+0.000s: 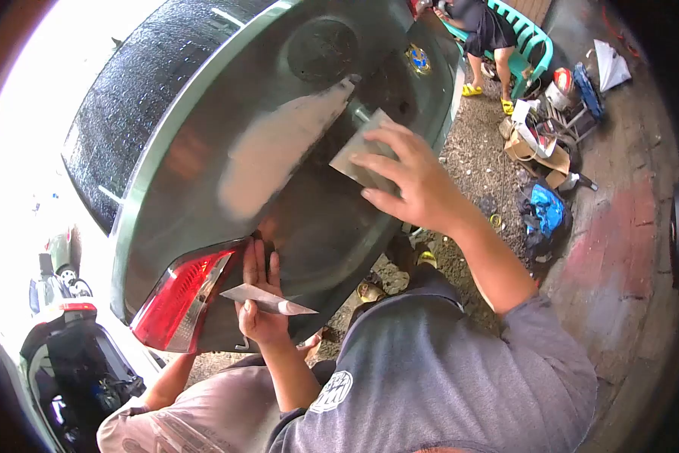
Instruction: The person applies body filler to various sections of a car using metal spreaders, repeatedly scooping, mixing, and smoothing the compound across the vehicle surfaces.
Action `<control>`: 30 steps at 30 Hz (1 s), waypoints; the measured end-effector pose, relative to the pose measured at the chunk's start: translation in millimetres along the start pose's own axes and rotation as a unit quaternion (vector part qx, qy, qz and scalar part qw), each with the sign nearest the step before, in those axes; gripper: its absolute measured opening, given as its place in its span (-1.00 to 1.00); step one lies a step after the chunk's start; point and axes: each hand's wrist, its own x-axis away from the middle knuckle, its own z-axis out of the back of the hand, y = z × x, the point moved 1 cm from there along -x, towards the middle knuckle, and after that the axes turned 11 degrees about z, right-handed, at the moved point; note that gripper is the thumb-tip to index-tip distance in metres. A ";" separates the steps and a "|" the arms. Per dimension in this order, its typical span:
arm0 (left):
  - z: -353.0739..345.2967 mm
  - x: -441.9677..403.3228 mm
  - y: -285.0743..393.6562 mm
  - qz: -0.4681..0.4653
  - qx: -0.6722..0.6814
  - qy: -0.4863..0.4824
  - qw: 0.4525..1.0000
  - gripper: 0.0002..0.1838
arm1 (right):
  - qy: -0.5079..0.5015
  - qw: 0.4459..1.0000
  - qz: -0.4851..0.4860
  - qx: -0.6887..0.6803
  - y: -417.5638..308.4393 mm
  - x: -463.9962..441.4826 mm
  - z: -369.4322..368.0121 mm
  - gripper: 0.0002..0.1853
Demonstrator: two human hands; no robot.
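Pinkish-tan filler (279,155) lies in a broad patch on the dark green trunk lid (332,241), and you have a flat tool to either side of it. Your right hand (415,177) grips a square spreader (373,178), fingers splayed over its face, just beside the patch; whether its edge touches the lid, you cannot tell from here. Your left hand (266,318) pinches a thin plate (241,291) beneath the thumb, with other fingers stretched towards the red tail light (182,298).

An uneven tilt of the spreader could leave ridges or gouge the patch if the filler is soft. Should the plate tip, anything on it might drop or smear onto the lens, which looks uncovered. Another person's arm (172,381) is close below the tail light, so a bump could spoil your stroke. Wet rear glass (158,94) nearby might drip onto the panel.

As for writing, you get nothing legible: the blue-and-gold emblem (418,59) on the lid and the round white print (332,391) on your shirt are too small to read.
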 end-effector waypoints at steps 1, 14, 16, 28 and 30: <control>-2.9 2.2 -0.2 0.007 -0.003 0.010 1.000 -0.13 | 0.019 0.995 -0.036 -0.094 0.6 9.7 5.0 -0.52; -131.8 19.8 -113.2 0.200 0.122 0.250 0.939 -0.64 | 0.224 0.592 -0.301 -0.713 41.7 141.9 77.6 -0.40; -186.4 1.2 -133.3 0.223 0.084 0.256 0.937 -0.61 | 0.198 0.732 -0.342 -0.555 50.4 175.0 96.9 -0.45; -308.7 1.7 -238.0 0.211 0.103 0.210 0.949 -0.66 | -0.083 0.991 0.023 -0.105 98.8 237.0 160.6 -0.39; -318.0 6.1 -229.3 0.148 0.069 0.180 0.970 -0.66 | -0.090 0.992 -0.013 -0.091 125.7 248.1 166.2 -0.51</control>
